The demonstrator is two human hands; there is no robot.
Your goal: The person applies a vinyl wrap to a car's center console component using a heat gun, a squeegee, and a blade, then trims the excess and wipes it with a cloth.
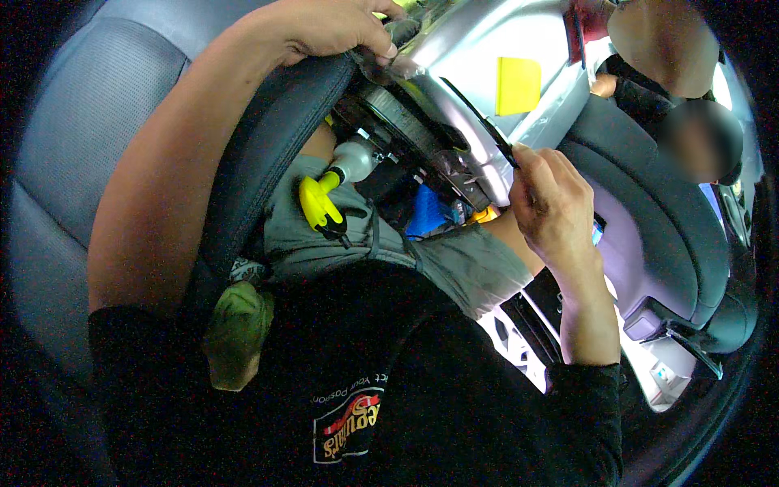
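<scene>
In my right hand is the end of a thin black strip, pinched between thumb and fingers. The strip runs along the edge of a glossy silver panel. My left hand reaches to the top, its fingertips at the dark far end of the panel; whether they grip anything is unclear. My left forearm passes over a black stitched leather seat edge. A flat yellow square lies on the silver panel. Below, a spray bottle with a yellow trigger head hangs against my grey shorts.
Grey leather seat upholstery fills the left side, and a dark seat stands at right. Another person is near the upper right. A green cloth hangs by my shirt. A blue object lies low between my legs.
</scene>
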